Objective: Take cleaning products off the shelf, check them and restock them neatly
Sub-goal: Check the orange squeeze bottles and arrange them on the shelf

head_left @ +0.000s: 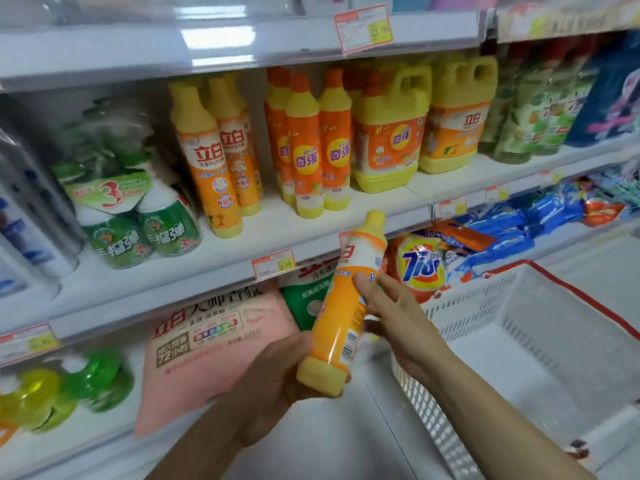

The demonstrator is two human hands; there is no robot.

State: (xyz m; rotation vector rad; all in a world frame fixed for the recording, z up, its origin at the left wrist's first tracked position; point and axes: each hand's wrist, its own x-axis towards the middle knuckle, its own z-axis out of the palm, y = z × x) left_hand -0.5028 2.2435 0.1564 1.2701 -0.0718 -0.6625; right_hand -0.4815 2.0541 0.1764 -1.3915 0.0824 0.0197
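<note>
The left hand point(273, 372) grips the base and the right hand point(394, 317) clasps the middle of a tilted yellow bottle point(343, 306), its cap overlapping the shelf point(207, 268) at its bare front edge, white basket point(467, 306) alongside.

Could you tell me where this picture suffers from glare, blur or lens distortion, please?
Head view: glare streaks the upper shelf edge; the orange bottle, held by the left hand and right hand, is fairly sharp, its small print unreadable; the green bottles at far right and the left margin smear; the wide lens bows straight lines.
</note>
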